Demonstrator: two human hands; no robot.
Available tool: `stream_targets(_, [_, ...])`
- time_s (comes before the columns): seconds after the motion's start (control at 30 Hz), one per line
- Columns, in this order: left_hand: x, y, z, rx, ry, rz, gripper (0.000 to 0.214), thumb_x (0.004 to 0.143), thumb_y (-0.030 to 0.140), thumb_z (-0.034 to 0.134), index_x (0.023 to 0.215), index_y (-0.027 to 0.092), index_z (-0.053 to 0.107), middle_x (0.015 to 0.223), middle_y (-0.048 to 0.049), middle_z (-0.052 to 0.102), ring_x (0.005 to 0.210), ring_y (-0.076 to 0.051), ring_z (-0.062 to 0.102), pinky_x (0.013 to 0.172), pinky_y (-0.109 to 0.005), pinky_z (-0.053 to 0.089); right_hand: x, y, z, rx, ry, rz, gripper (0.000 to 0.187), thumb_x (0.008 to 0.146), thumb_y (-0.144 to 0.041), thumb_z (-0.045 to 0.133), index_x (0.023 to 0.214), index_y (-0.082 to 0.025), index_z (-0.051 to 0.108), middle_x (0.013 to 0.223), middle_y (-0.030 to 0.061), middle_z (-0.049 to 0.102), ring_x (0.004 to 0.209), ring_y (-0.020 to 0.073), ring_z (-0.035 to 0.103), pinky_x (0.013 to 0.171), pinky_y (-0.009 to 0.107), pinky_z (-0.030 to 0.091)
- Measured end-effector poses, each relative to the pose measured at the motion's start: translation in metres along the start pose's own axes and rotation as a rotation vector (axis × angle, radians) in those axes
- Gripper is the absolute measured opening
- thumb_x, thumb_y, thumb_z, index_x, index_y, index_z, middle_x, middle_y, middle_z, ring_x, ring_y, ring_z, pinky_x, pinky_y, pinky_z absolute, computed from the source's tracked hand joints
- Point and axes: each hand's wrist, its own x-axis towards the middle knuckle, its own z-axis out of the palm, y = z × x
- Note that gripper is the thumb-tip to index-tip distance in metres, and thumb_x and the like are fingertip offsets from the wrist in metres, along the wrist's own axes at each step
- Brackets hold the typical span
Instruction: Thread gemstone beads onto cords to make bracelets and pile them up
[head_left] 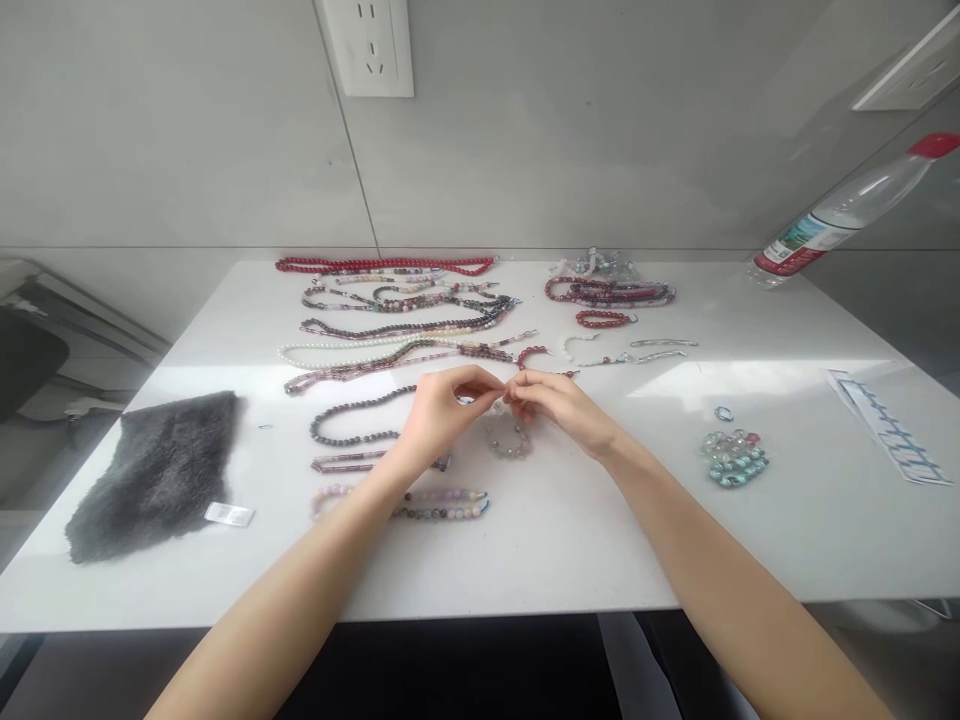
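Note:
Both hands meet above the middle of the table, fingertips pinched close together. A beaded bracelet (508, 440) of pale, clear and greenish beads hangs in a loop just below them. My left hand (450, 405) is closed, thumb against fingers, at the top of this loop. Opposite it, my right hand (559, 405) is also closed in a pinch at the same spot. The ends of the bracelet are hidden by the fingers. Behind the left wrist lies a dark bead strand (352, 437), and a strand of larger mixed-colour beads (450, 513) lies nearer the front edge.
Several bead strands, among them red beads (382, 265) and white pearls (337, 357), lie along the back. A furry grey cloth (161, 475) is at left. On the right are turquoise beads (735, 465), a printed paper strip (889, 425) and a plastic bottle (847, 215).

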Motion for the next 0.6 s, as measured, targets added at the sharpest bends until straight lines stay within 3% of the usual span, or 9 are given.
stream_targets(0.23, [0.0028, -0.0007, -0.0011, -0.028, -0.004, -0.071, 0.008, 0.080, 0.021, 0.066, 0.084, 0.019, 0.073, 0.087, -0.0042, 0.075, 0.080, -0.017, 0.071, 0.080, -0.031, 0.060, -0.0032, -0.0063, 0.0008, 0.075, 0.109, -0.109, 0.029, 0.083, -0.034, 0.055, 0.060, -0.020, 0.048, 0.068, 0.0007, 0.048, 0.066, 0.0148, 0.045, 0.060, 0.030, 0.036])
stream_targets(0.4, [0.0025, -0.0035, -0.0006, -0.005, -0.025, -0.079, 0.010, 0.082, 0.023, 0.063, 0.086, 0.019, 0.071, 0.088, -0.0045, 0.074, 0.081, -0.017, 0.070, 0.079, -0.031, 0.059, -0.0028, -0.0059, 0.0007, 0.167, 0.122, -0.140, 0.028, 0.081, -0.038, 0.064, 0.062, -0.018, 0.056, 0.088, 0.0068, 0.063, 0.072, 0.0155, 0.050, 0.064, 0.032, 0.040])
stream_targets(0.5, [0.0016, -0.0030, -0.0030, 0.094, -0.046, -0.039, 0.009, 0.085, 0.023, 0.060, 0.087, 0.020, 0.068, 0.090, -0.0039, 0.072, 0.078, -0.015, 0.067, 0.074, -0.029, 0.057, -0.0019, -0.0042, 0.0003, 0.247, 0.073, -0.136, 0.028, 0.082, -0.040, 0.064, 0.065, -0.018, 0.057, 0.094, 0.0092, 0.067, 0.074, 0.0162, 0.052, 0.064, 0.031, 0.040])
stream_targets(0.6, [0.0000, -0.0006, -0.0066, 0.332, -0.085, 0.068, 0.008, 0.085, 0.019, 0.058, 0.087, 0.020, 0.066, 0.089, -0.0035, 0.068, 0.077, -0.016, 0.062, 0.067, -0.029, 0.053, -0.0006, -0.0021, 0.0000, 0.141, 0.085, -0.128, 0.028, 0.084, -0.039, 0.062, 0.066, -0.018, 0.059, 0.082, 0.0067, 0.066, 0.068, 0.0151, 0.049, 0.062, 0.031, 0.039])
